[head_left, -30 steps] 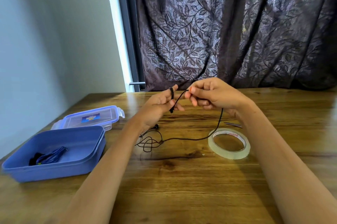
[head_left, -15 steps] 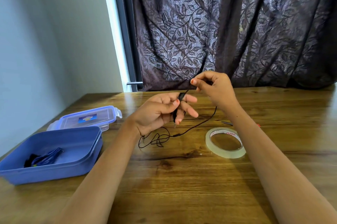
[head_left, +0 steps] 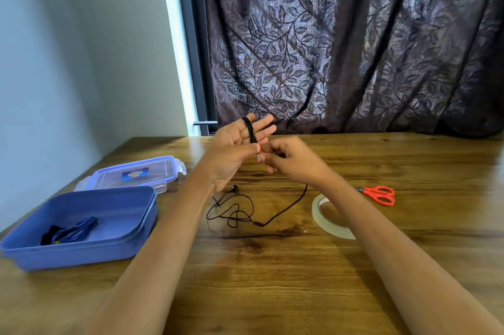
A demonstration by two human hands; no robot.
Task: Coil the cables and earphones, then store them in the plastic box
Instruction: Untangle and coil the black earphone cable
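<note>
My left hand (head_left: 231,152) is raised palm-up with its fingers straight. The black earphone cable (head_left: 250,130) is wound in loops around those fingers, and the thumb pins the cable by its metal plug (head_left: 258,157). My right hand (head_left: 296,164), blurred, has curled fingers pinching the cable right beside the plug. From there the cable drops to the table into a loose tangle (head_left: 234,210) with an earbud (head_left: 234,188). The open blue plastic box (head_left: 148,214) stands at the left and holds a coiled blue and black cable (head_left: 72,231).
The box's clear lid (head_left: 136,174) lies behind the box. A roll of clear tape (head_left: 326,221) lies under my right forearm, and red scissors (head_left: 379,194) lie beyond it. A dark curtain hangs along the wooden table's (head_left: 272,280) far edge.
My left hand has lifted and straightened its fingers, showing the loops wound on them. My right hand has dropped from above to beside the plug. The scissors have come into view.
</note>
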